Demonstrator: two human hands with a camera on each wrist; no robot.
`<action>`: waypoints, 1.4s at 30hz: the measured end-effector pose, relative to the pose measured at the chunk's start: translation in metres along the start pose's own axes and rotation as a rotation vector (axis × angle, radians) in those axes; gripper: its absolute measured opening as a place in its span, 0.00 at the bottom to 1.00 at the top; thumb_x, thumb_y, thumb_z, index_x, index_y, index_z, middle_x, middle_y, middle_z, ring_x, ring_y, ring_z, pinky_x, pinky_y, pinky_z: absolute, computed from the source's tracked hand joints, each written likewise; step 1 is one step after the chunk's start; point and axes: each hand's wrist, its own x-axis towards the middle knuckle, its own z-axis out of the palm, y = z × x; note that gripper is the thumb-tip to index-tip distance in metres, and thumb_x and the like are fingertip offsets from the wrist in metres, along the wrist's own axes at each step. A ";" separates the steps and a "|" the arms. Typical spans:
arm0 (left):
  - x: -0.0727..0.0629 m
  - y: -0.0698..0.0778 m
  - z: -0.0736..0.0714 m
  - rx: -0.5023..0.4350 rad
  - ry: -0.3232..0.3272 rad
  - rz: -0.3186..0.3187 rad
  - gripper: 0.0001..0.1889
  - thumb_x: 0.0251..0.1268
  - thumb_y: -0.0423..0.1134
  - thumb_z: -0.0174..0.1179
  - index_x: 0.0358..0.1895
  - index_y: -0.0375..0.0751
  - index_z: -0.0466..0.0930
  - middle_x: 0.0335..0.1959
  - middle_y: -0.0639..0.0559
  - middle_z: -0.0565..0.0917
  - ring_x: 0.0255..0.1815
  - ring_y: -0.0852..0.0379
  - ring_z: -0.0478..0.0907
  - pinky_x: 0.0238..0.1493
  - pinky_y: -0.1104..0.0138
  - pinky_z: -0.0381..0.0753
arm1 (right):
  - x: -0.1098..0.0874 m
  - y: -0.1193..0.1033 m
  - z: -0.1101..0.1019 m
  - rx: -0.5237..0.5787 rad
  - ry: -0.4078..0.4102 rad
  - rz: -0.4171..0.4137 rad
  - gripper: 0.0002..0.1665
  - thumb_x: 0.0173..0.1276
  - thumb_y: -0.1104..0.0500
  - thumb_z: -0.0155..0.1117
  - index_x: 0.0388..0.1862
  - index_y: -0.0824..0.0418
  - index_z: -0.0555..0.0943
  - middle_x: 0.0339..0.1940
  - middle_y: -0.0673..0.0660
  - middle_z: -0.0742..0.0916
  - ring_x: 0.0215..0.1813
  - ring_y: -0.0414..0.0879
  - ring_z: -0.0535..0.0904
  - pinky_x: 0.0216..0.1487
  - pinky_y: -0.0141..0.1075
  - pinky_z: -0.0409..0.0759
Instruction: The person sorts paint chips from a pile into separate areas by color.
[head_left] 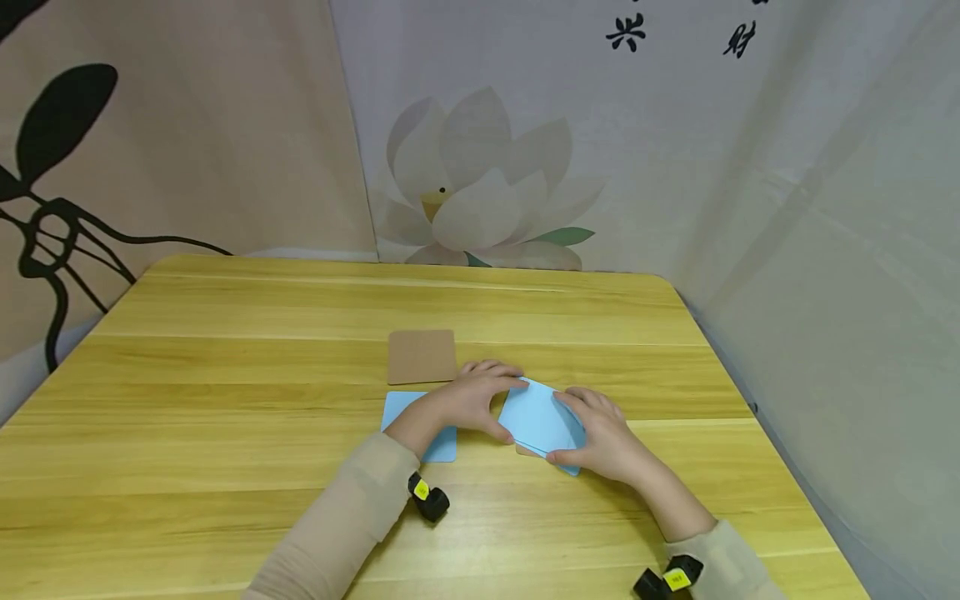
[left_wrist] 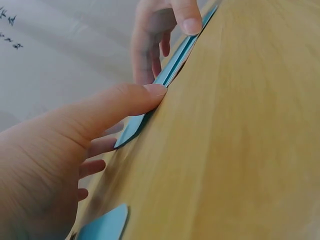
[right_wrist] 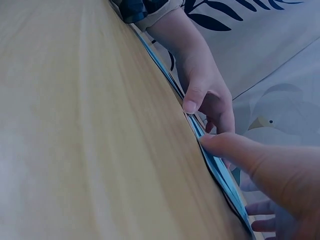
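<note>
Several thin blue cards [head_left: 538, 417] lie loosely overlapped, slightly fanned, between both hands. My left hand [head_left: 476, 400] grips their left side, thumb at the near edge and fingers at the far edge. Opposite it, my right hand [head_left: 603, 437] holds the right side, with its thumb on the near corner. A brown card corner [head_left: 528, 451] peeks out beneath the blue ones. In the left wrist view the stacked cards [left_wrist: 175, 65] appear edge-on, low over the wood. The right wrist view shows the two thumbs close together along the cards' edge [right_wrist: 215, 165].
Another blue card [head_left: 442, 446] lies under the left forearm, partly covered by it. Behind that is a brown square card [head_left: 422, 357], flat on the wooden table [head_left: 225, 417]. A printed curtain [head_left: 480, 183] hangs along the table's far side.
</note>
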 end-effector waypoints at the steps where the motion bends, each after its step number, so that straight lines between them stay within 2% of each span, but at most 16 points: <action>1: 0.000 0.000 0.000 -0.003 -0.001 0.000 0.44 0.49 0.60 0.69 0.70 0.49 0.66 0.72 0.52 0.61 0.71 0.50 0.52 0.65 0.50 0.49 | 0.000 0.000 0.000 -0.001 0.001 0.001 0.52 0.48 0.42 0.78 0.69 0.62 0.69 0.65 0.63 0.71 0.66 0.62 0.63 0.61 0.61 0.56; 7: 0.000 0.000 0.002 0.011 0.012 0.009 0.42 0.49 0.61 0.68 0.69 0.48 0.69 0.71 0.52 0.62 0.70 0.51 0.54 0.65 0.50 0.49 | 0.000 0.002 0.001 -0.023 0.009 -0.015 0.50 0.49 0.42 0.77 0.68 0.61 0.71 0.65 0.64 0.71 0.67 0.62 0.62 0.61 0.61 0.57; 12: -0.003 0.001 0.002 0.010 0.053 0.020 0.43 0.49 0.62 0.68 0.69 0.47 0.69 0.71 0.50 0.62 0.70 0.51 0.54 0.65 0.50 0.50 | 0.000 0.003 -0.001 -0.028 0.022 -0.034 0.49 0.49 0.42 0.77 0.68 0.60 0.71 0.66 0.64 0.70 0.67 0.61 0.61 0.61 0.60 0.58; 17: -0.010 0.001 0.000 0.004 0.094 0.025 0.43 0.49 0.62 0.69 0.69 0.46 0.69 0.71 0.49 0.62 0.71 0.50 0.53 0.65 0.47 0.50 | 0.001 -0.002 -0.003 -0.016 0.029 -0.049 0.49 0.49 0.41 0.76 0.68 0.58 0.72 0.67 0.63 0.69 0.68 0.60 0.60 0.61 0.60 0.57; 21: -0.019 0.001 -0.002 0.008 0.113 -0.003 0.44 0.48 0.62 0.69 0.69 0.48 0.68 0.72 0.51 0.61 0.71 0.51 0.51 0.65 0.45 0.48 | 0.004 -0.007 -0.003 -0.011 0.029 -0.079 0.49 0.50 0.39 0.76 0.68 0.57 0.71 0.67 0.63 0.69 0.68 0.59 0.60 0.62 0.61 0.56; 27: -0.039 -0.002 -0.006 0.004 0.159 -0.022 0.44 0.46 0.62 0.69 0.68 0.47 0.70 0.71 0.50 0.63 0.71 0.51 0.52 0.65 0.44 0.46 | 0.012 -0.019 0.001 -0.012 0.024 -0.123 0.49 0.50 0.39 0.75 0.68 0.57 0.71 0.67 0.62 0.70 0.68 0.59 0.59 0.62 0.61 0.55; 35: -0.073 -0.010 -0.010 0.009 0.243 -0.056 0.43 0.43 0.60 0.72 0.66 0.46 0.72 0.69 0.48 0.65 0.70 0.46 0.54 0.64 0.41 0.47 | 0.027 -0.041 0.012 0.046 -0.017 -0.159 0.50 0.49 0.37 0.74 0.69 0.56 0.70 0.69 0.59 0.68 0.70 0.57 0.57 0.64 0.60 0.54; 42: -0.105 -0.017 -0.013 0.032 0.281 -0.097 0.45 0.40 0.61 0.74 0.65 0.43 0.74 0.67 0.45 0.67 0.69 0.43 0.55 0.62 0.42 0.49 | 0.043 -0.059 0.026 0.053 -0.065 -0.233 0.50 0.51 0.38 0.74 0.70 0.56 0.70 0.69 0.58 0.67 0.70 0.55 0.56 0.66 0.56 0.53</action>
